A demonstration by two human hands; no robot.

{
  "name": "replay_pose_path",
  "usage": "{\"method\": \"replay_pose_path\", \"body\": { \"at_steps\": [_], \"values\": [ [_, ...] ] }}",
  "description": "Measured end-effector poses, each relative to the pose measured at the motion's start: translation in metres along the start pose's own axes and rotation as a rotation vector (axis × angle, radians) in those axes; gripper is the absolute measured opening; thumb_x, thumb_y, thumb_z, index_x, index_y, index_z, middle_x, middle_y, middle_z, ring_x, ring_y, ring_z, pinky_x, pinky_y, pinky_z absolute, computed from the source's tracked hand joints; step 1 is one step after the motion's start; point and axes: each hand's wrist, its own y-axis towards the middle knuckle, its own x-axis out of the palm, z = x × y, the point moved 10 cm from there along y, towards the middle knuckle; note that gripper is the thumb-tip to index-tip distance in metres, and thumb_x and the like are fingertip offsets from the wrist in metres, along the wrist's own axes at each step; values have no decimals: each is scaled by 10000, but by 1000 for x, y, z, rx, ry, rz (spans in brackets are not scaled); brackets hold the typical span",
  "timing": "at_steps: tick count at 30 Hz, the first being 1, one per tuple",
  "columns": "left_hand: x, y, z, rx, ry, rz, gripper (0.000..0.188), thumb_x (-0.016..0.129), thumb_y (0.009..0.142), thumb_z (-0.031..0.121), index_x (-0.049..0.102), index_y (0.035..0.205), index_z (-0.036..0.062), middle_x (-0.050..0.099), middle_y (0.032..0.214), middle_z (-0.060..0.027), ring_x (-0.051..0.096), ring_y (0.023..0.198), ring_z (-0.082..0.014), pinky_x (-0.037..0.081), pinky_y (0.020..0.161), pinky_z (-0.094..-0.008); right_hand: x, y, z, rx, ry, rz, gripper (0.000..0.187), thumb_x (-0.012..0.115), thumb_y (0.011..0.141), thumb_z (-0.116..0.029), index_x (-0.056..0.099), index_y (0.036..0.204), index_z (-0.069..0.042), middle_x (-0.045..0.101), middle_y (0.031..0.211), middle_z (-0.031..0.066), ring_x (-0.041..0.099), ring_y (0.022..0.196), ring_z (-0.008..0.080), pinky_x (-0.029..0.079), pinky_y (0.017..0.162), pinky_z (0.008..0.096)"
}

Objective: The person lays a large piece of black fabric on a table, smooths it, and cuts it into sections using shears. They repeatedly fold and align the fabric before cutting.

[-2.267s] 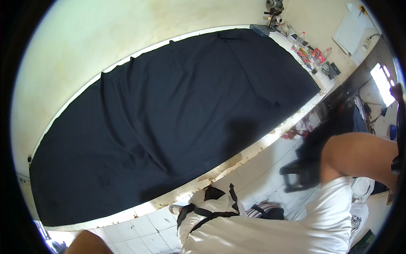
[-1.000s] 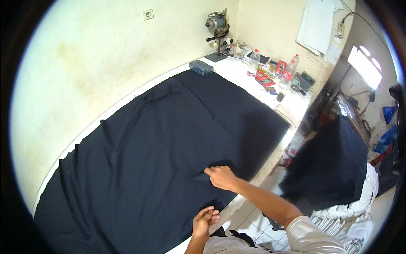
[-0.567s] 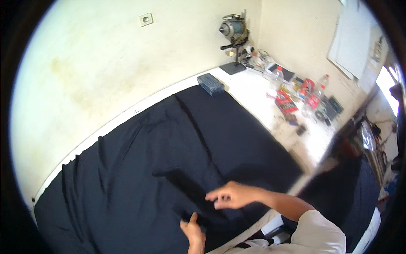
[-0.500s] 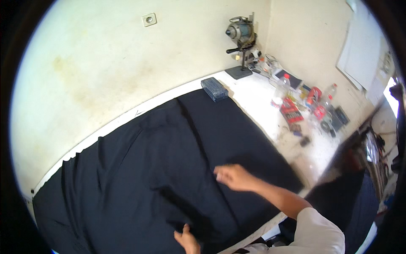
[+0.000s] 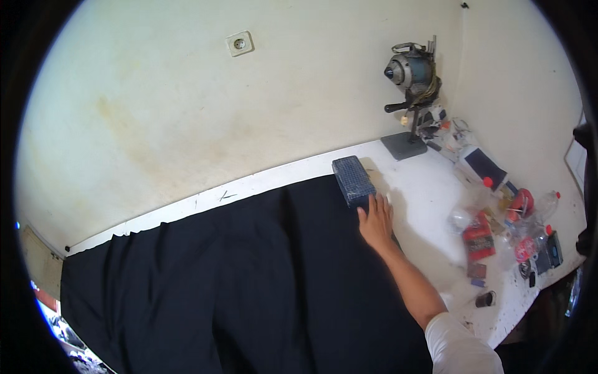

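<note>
- My right hand (image 5: pixel 376 229) is at the near end of the block (image 5: pixel 352 177), its fingers (image 5: pixel 380 207) loosely spread and the thumb apart. They are not wrapped round it; I can't tell whether the tips press on it.
- My left hand is out of view, so I can't tell what it holds.
- The block sits at the far corner of the cloth (image 5: pixel 249 268), seemingly over its edge. A sideways push there could drag that corner and skew the cloth.
- With so loose a hold, a lift could let the block slip or tip.
- The cloth has soft folds running toward me; a pull at one spot could deepen them, since the rest lies slack on the bench (image 5: pixel 417 187).
- Sliding the block far to the right could knock the cutter's base (image 5: pixel 402 146).
- A wide swing of my forearm could topple the bottles (image 5: pixel 548 203) or cup (image 5: pixel 485 299).
</note>
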Motion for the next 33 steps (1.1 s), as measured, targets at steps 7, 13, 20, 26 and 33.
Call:
{"method": "replay_pose_path", "body": {
  "at_steps": [7,13,20,26,33],
  "values": [
    [1,0,-8,4,50,53,424,631,1063,252,689,1177,-153,725,1062,-374,692,984,-540,555,863,-524,48,121,-1,425,-114,-208,1089,825,784,-522,375,1633,-11,443,1615,284,420,1498,455,310,1241,579],
    [-3,0,15,10,75,74,442,621,1059,271,684,1178,-150,717,1067,-388,683,1006,-556,550,913,-547,29,147,78,492,50,-178,1004,847,682,-526,502,1602,-320,543,1542,202,467,1471,403,353,1227,576],
    [3,3,16,-11,205,25,391,600,1047,227,673,1177,-135,711,1045,-384,676,972,-565,551,866,-565,15,82,178,569,-170,-150,834,819,812,-489,541,1579,-315,476,1600,241,425,1495,423,320,1217,607],
    [4,2,5,43,122,56,399,601,1045,260,673,1145,-119,711,990,-361,670,922,-571,541,809,-583,2,46,38,-332,-14,202,497,595,1052,-256,588,1523,-100,406,1653,271,300,1577,434,245,1267,601],
    [4,2,-10,90,160,104,481,595,1069,270,615,1273,-165,716,1081,-367,697,995,-538,567,884,-544,36,2,7,-213,-123,-253,634,345,1147,-461,359,1691,-137,239,1784,156,164,1663,333,72,1341,569]
  ]
}}
